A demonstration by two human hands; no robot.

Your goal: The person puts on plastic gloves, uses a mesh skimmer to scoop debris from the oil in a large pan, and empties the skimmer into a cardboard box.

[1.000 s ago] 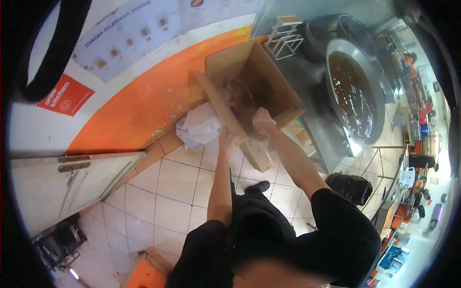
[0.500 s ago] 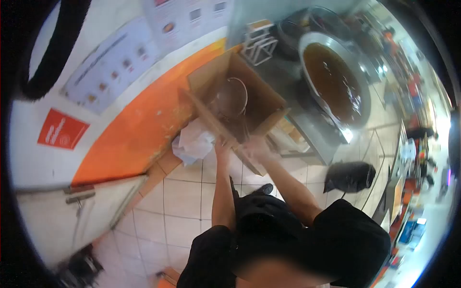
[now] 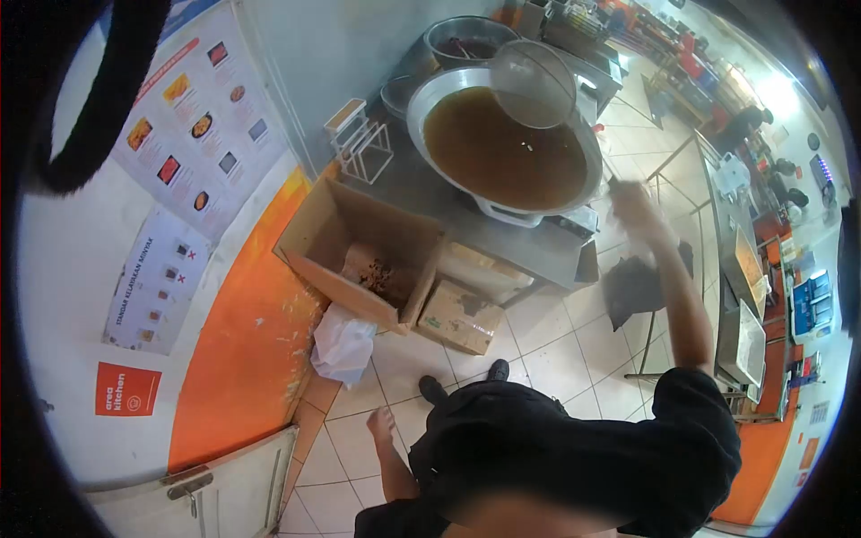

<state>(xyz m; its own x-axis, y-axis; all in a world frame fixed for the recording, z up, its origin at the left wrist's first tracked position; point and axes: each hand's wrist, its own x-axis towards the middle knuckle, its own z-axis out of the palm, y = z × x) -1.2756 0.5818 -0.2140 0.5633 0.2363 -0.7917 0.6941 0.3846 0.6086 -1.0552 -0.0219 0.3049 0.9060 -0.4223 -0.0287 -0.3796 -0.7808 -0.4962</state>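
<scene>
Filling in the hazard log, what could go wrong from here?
Drips or splash: the right hand holds the strainer over the brown liquid; a knock on the pan's rim might spill some. Can't tell if it's hot.

Trip: the small carton and white plastic bag lie on the floor near the shoes, so a step forward could catch one.

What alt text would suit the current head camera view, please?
A person's right hand holds a round strainer over a wide pan of brown liquid while the left hand hangs low; nearby stands an open cardboard box.
</scene>
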